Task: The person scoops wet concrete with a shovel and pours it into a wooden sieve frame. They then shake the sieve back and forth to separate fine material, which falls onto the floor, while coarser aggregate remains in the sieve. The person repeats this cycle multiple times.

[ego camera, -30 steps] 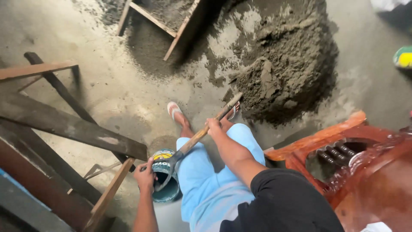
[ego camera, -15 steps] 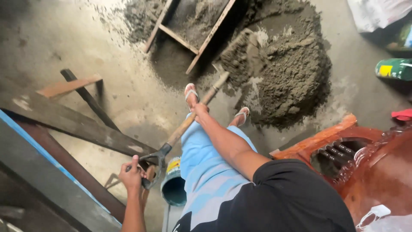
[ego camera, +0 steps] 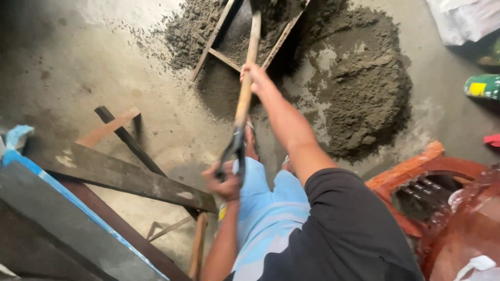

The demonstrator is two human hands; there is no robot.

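Since the frame 0.5 s ago, the shovel (ego camera: 244, 99) has been swung up and fwd: its shaft, seen then slanting low across the legs, is now pointed nearly straight away from the body, w/ the blade end pushed into the dark mix near the wooden frame (ego camera: 229, 49) at top. The blade itself is cut off by the top edge, so whether it is loaded can't be told.

The right hand (ego camera: 253, 79) is clenched round the shaft about midway, arm stretched out. The left hand (ego camera: 225, 179) is closed on the black D-grip at the rear end, close to the body above the knees. Both grips are read as firm; no loose fingers seen.

The mortar pile (ego camera: 364, 99) is spread to the right of the shaft, wet and grey, w/ scattered grit on the concrete floor (ego camera: 94, 62) around it. Judged from the reach, the change means a dig or a turn of the mix is under way, not a carry.

Also in view: dark planks (ego camera: 130, 177) at left, a red-brown carved chair (ego camera: 432, 208) at lower right, a green and yellow container (ego camera: 482, 86) at the right edge. A foot is seen just past the D-grip, near the shaft.
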